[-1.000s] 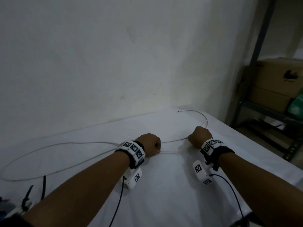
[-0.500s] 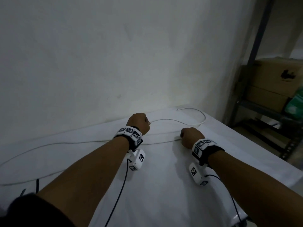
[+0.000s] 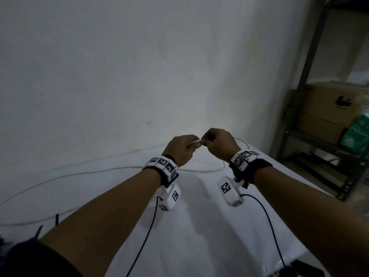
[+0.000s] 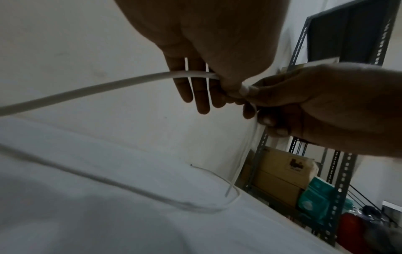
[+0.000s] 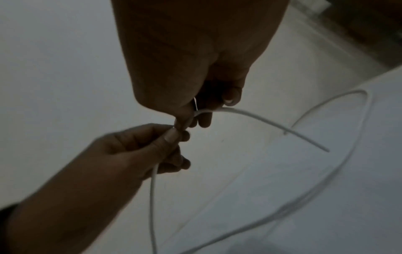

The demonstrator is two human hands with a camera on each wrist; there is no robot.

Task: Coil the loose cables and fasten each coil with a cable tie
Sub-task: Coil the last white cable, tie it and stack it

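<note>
A long white cable (image 3: 83,173) lies in wide loops on the white table (image 3: 199,226). Both hands are raised above the far side of the table, fingertips meeting. My left hand (image 3: 195,144) pinches the cable (image 4: 97,87) between thumb and fingers, and a strand hangs from it towards the table. My right hand (image 3: 205,140) pinches the cable (image 5: 261,118) close to its free end, which sticks out past the fingers. Two black cable ties (image 3: 57,218) lie at the near left of the table.
A plain wall stands right behind the table. To the right, past the table's edge, is a metal shelf rack (image 3: 311,62) with cardboard boxes (image 3: 329,104) and a green pack (image 3: 357,132). Black leads from the wrist cameras trail across the near table.
Both hands have lifted off the table and come together. The left hand carried its stretch of cable up and right to meet the right hand, which rose with the cable's end.
</note>
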